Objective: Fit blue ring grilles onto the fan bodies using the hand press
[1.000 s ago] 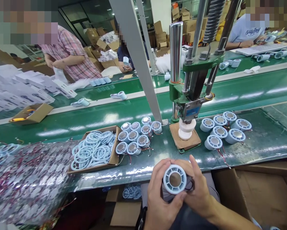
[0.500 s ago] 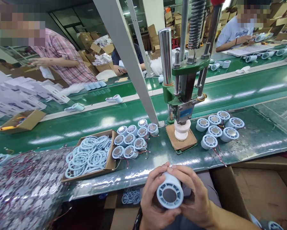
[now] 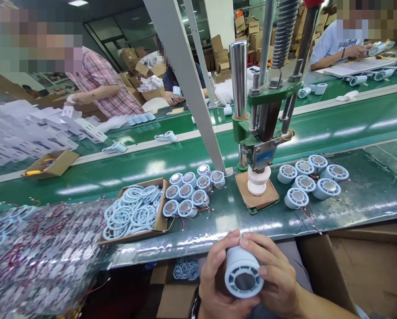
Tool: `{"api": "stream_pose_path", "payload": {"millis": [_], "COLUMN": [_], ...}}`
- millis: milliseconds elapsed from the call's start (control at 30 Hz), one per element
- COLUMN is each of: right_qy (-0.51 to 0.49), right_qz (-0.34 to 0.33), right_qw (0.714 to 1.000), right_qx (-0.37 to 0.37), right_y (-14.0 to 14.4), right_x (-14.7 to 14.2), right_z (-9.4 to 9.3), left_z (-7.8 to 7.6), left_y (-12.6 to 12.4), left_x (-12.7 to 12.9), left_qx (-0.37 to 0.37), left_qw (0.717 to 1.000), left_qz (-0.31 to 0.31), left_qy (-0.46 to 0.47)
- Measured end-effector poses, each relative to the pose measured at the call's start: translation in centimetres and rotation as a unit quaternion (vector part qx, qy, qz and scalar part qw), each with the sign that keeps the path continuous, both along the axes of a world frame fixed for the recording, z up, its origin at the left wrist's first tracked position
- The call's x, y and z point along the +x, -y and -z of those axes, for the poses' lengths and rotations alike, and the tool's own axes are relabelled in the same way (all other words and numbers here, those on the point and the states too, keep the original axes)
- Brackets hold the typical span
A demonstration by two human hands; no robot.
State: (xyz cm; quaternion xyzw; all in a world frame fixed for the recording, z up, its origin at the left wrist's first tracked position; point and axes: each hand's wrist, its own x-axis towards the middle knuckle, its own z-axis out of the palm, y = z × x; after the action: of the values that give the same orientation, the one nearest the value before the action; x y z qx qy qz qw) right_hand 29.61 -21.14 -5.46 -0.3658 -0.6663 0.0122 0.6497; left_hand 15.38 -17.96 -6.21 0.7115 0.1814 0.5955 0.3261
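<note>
Fingers [image 3: 233, 241] of both hands were curled around the pale blue round plastic housing [image 3: 243, 270], held low before the green worktop [image 3: 218, 221]; it seemed light, stiff, best gripped by its smooth side wall.

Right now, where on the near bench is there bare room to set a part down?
Bare strip along the near edge, between the cardboard tray and the press base, and right of the finished cylinders. Crowded: tray, clustered cylinders, bag.

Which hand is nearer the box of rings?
Left. The left hand sits just right of and below the box of rings; the right hand is farther right, across the cylinder both grip.
</note>
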Motion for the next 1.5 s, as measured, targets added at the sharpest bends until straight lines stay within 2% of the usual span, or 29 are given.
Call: {"api": "stream_pose_path", "payload": {"millis": [100,167,267,367,600,667,767,967,1133,1300,1500], "right_qy": [-0.050,-0.103,-0.184,-0.225,-0.250,-0.232,-0.161,-0.033,0.012,-0.006,-0.027], "right_qz": [-0.025,-0.049,-0.100,-0.126,-0.115,-0.101,-0.064,-0.020,0.015,0.017,0.013], "right_qw": [0.998,0.991,0.965,0.944,0.924,0.931,0.959,0.987,0.991,0.987,0.983], "right_qx": [-0.024,-0.074,-0.160,-0.207,-0.264,-0.263,-0.225,-0.155,-0.134,-0.160,-0.184], "right_y": [-0.1,0.0,0.1,0.3,0.6,0.7,0.5,-0.2,0.0,0.1,0.1], "right_x": [-0.3,-0.6,-1.0,-1.3,-1.5,-1.4,-0.8,0.0,-0.5,-0.7,-0.7], "right_z": [0.6,1.0,1.3,1.3,1.4,1.6,1.7,0.8,0.6,0.6,0.8], "left_z": [-0.5,-1.1,-2.1,-2.8,-3.0,-3.0,-2.9,-2.6,-2.2,-2.6,-3.1], "left_y": [0.3,0.6,1.1,1.2,1.2,1.2,1.1,0.8,0.2,-0.5,-0.5], "left_x": [0.0,0.0,0.0,0.0,-0.2,-0.2,-0.3,-0.1,0.2,0.6,0.6], "left_qx": [0.000,-0.013,-0.037,-0.041,-0.044,-0.051,-0.079,-0.144,-0.135,-0.142,-0.169], "left_qw": [0.999,0.993,0.977,0.965,0.955,0.955,0.957,0.977,0.979,0.969,0.963], "left_qz": [-0.031,-0.076,-0.131,-0.144,-0.148,-0.145,-0.135,-0.092,-0.139,-0.179,-0.178], "left_qy": [-0.036,-0.092,-0.165,-0.215,-0.254,-0.255,-0.244,-0.131,-0.069,-0.095,-0.111]}}
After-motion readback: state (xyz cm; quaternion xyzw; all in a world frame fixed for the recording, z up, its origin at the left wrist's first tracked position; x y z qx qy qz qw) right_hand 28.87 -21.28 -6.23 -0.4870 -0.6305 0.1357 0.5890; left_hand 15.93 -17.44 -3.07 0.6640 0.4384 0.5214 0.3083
